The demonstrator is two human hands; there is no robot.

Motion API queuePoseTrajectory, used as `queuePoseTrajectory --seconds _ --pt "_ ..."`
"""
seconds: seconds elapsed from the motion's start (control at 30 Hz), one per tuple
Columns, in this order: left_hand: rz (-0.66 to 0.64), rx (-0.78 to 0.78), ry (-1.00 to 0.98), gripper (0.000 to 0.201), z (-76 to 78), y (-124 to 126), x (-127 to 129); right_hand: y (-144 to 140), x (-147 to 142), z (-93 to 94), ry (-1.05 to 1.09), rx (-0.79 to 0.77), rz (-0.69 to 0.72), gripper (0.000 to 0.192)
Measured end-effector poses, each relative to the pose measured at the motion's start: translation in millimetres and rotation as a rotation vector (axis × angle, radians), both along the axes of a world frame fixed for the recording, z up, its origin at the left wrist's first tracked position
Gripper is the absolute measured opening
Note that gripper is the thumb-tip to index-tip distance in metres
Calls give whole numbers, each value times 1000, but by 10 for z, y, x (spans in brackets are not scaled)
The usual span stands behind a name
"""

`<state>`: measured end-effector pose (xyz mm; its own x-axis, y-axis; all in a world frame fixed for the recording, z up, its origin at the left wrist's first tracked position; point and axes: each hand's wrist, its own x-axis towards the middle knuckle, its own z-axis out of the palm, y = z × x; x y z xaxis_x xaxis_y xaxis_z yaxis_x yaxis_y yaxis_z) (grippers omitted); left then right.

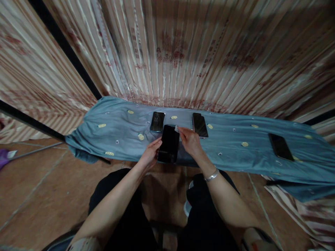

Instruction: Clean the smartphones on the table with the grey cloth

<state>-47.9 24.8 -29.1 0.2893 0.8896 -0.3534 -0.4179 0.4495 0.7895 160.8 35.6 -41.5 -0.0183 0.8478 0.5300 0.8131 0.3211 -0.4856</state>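
A black smartphone with a dark, shiny screen is held up over the near edge of the cloth. My left hand grips it by its left side, fingers partly hidden beneath. At its top right corner, my right hand pinches a small pale piece, perhaps paper or cloth, against the screen; its exact kind is too small to make out. Just beyond lies another phone with light marks on its screen. A third phone lies behind my right hand.
A blue cloth with yellow pineapple prints covers the long, narrow surface. Another dark phone lies toward its right end. A striped curtain hangs behind. Dark poles stand at the left. Below is a tiled floor.
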Motion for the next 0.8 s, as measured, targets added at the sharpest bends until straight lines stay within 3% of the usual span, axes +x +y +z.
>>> queuePoseTrajectory --seconds 0.27,0.5,0.8 --pt "126 -38 -26 23 81 82 -17 -141 -154 11 -40 -61 99 35" --pt "188 -37 -8 30 57 180 -97 -300 -284 60 -72 -161 178 36" --pt "236 9 -28 31 8 285 -149 -438 -357 117 -122 -180 250 39"
